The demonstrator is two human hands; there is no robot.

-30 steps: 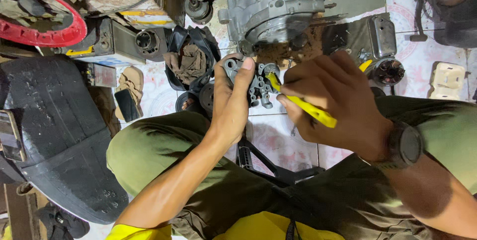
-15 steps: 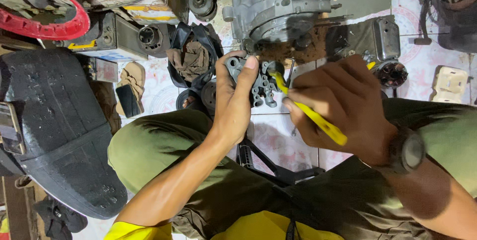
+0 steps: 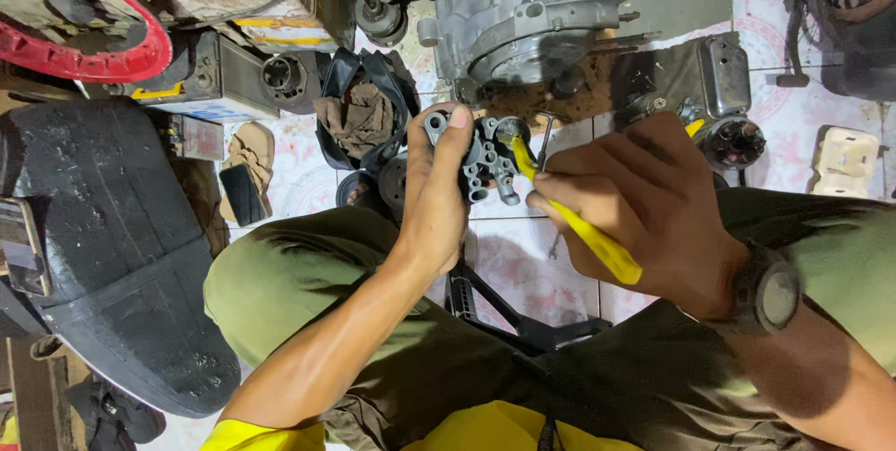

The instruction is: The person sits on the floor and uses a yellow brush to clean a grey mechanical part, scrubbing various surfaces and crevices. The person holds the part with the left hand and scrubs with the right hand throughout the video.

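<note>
My left hand (image 3: 436, 191) grips a small grey metal carburetor body (image 3: 487, 160), thumb across its top, over the tiled floor between my knees. My right hand (image 3: 644, 213) holds a yellow-handled tool (image 3: 577, 225) like a pen, its tip touching the upper right of the grey part. A dark watch (image 3: 767, 297) sits on my right wrist. The tool's working end is hidden against the part.
A grey engine casing (image 3: 527, 17) lies just beyond the hands on brown grime. A black motorcycle seat (image 3: 103, 255) fills the left, a red wheel rim (image 3: 89, 49) the top left. A rag in a black tray (image 3: 359, 115), a round metal part (image 3: 733, 143) and a black stand (image 3: 504, 311) lie around.
My right hand has shifted slightly, angling the yellow tool while its tip stays on the grey part. My left hand keeps its grip with little movement.
</note>
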